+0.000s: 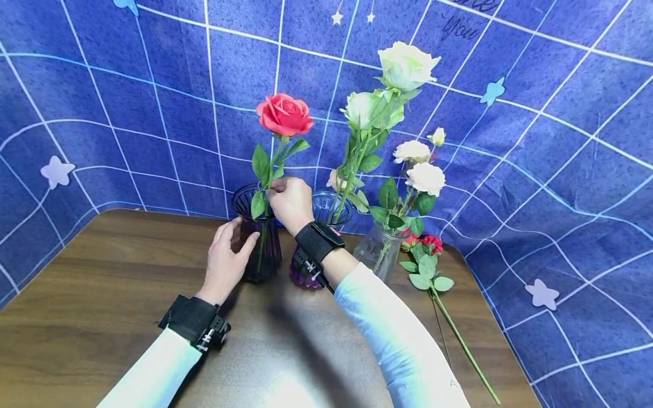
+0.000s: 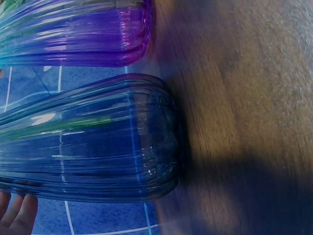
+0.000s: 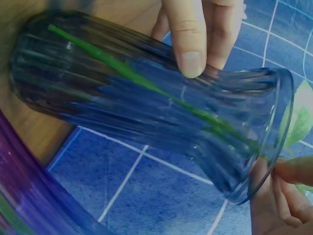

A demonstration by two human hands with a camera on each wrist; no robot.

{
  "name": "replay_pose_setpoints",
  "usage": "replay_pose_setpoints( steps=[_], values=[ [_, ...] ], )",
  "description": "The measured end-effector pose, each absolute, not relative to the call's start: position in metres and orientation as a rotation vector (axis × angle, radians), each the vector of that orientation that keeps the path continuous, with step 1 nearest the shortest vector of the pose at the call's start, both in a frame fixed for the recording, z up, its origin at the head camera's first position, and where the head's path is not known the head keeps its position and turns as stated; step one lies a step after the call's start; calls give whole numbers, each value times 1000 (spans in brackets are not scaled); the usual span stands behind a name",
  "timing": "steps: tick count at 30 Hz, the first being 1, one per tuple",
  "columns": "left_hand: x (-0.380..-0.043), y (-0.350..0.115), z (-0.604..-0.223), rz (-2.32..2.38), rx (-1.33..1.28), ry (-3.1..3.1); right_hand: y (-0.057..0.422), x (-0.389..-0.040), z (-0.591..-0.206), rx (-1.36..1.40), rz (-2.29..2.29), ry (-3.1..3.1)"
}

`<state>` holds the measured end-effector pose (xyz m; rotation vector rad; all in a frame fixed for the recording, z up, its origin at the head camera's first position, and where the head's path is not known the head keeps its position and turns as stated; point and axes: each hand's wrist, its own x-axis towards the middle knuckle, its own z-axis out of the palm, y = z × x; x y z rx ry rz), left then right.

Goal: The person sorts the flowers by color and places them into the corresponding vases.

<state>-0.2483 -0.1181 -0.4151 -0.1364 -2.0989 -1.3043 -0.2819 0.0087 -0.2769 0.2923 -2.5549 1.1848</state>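
Observation:
A red rose [image 1: 285, 115] stands in a dark, ribbed glass vase [image 1: 270, 255] with a flared rim. My left hand [image 1: 224, 258] holds the vase at its side, thumb on the near face and fingers behind, as the right wrist view shows. At the rim, my right hand [image 1: 292, 204] pinches the rose's stem between thumb and fingers. The green stem [image 3: 132, 73] slants down inside the glass, its cut end near the vase's bottom. In the left wrist view the vase [image 2: 88, 156] stands on the table, with left fingertips [image 2: 24, 213] against its side.
Right of it stands a blue-and-purple vase [image 1: 306, 277] with pale green-white roses [image 1: 407, 67]. Farther right is a clear glass vase [image 1: 364, 252] with cream flowers [image 1: 425, 179]. Red flowers [image 1: 432, 244] on long stems lie on the wooden table [image 1: 127, 294]. A blue patterned cloth [image 1: 153, 113] hangs behind.

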Motion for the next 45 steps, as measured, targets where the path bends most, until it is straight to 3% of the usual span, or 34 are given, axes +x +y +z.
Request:
replay_pose_setpoints(
  steps=[15,45],
  values=[
    [-248,-118,-415,-1283,-140,-2101,13,-283,-271,326,1053,-2568],
    [-246,-118,-413,-1268,-136,-2127,83,-251,-247,327,1592,-2419]
  ],
)
